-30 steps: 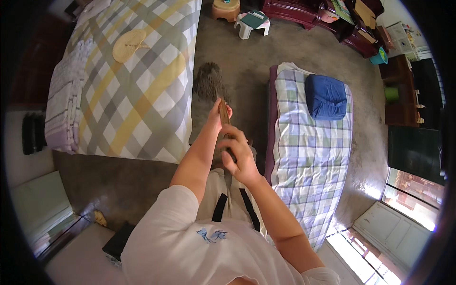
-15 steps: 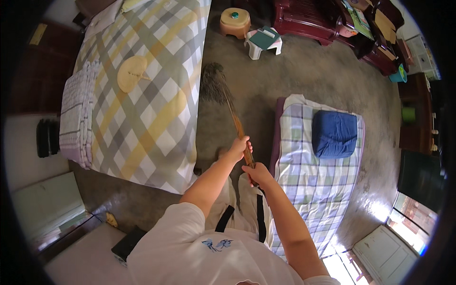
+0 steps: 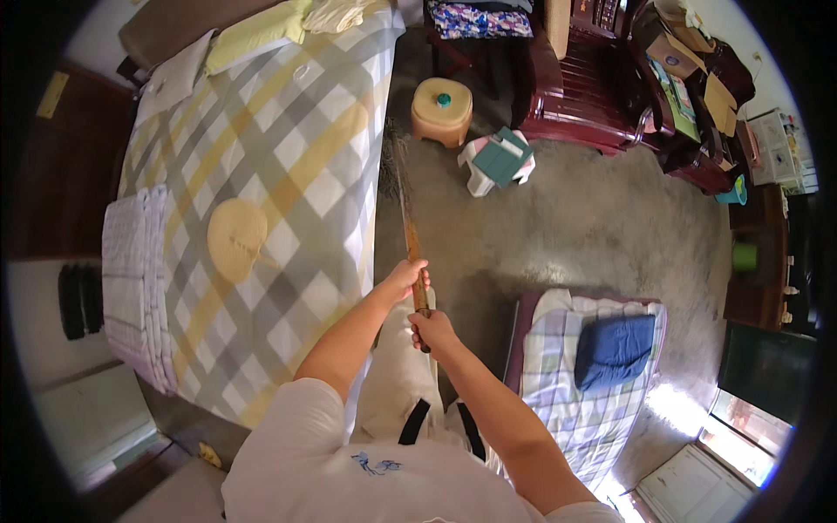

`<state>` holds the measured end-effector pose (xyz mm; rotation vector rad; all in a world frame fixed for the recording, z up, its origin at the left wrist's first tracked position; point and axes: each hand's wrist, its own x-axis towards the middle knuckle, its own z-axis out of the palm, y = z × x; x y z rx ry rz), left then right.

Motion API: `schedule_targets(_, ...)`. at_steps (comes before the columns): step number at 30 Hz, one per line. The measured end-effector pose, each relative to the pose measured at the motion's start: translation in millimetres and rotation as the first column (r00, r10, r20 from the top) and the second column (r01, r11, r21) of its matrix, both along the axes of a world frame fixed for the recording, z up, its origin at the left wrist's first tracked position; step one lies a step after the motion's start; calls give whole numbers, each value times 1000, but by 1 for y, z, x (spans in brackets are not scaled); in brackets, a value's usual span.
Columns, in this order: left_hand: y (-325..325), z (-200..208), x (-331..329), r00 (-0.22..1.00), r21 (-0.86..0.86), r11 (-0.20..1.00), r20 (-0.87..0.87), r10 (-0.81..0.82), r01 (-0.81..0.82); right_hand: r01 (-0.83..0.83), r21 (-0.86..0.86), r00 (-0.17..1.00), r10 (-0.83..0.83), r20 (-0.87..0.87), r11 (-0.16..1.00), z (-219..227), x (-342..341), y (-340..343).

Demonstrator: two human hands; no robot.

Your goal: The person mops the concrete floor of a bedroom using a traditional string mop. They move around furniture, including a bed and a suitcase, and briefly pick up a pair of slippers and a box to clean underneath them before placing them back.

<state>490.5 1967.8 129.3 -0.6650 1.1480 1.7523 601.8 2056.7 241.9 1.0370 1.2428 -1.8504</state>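
Observation:
Both my hands are wrapped round the wooden handle of a mop (image 3: 412, 237), which slants away from me toward the far floor. My left hand (image 3: 406, 279) grips it higher up, and my right hand (image 3: 432, 330) is closed near its near end. Dark grey strands at the mop's far end lie on the floor against the side of a large bed (image 3: 318, 292) with a grey, white and yellow check sheet, partly tucked out of sight along its edge.
A tan stool (image 3: 441, 122) and a white stool (image 3: 478, 181) bearing a dark green flat object (image 3: 503, 160) stand ahead. Beyond is a dark red wooden seat (image 3: 584, 105). At right is a low plaid-covered bed (image 3: 558, 418) with a blue folded cloth (image 3: 615, 351). A hand fan (image 3: 235, 240) lies on the large bed.
I have moved forward, so the stools and wooden seat appear nearer. The mop has swung left to lie closer along the bed's side. Both hands keep their grip.

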Motion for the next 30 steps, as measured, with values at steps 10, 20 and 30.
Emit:
schedule_targets(10,3,-61,-368,975,-79,995,-205,-83,69,372,-214,923,-385,-18,903,-76,-360,-16)
schedule_targets(20,22,-109,-454,945,-165,976,-272,-182,140,338,-367,927,-374,-28,866,-177,-460,0)
schedule_targets(30,22,-124,-269,953,-365,918,-191,-234,153,496,-856,815,-418,402,145,-160,-183,-5)
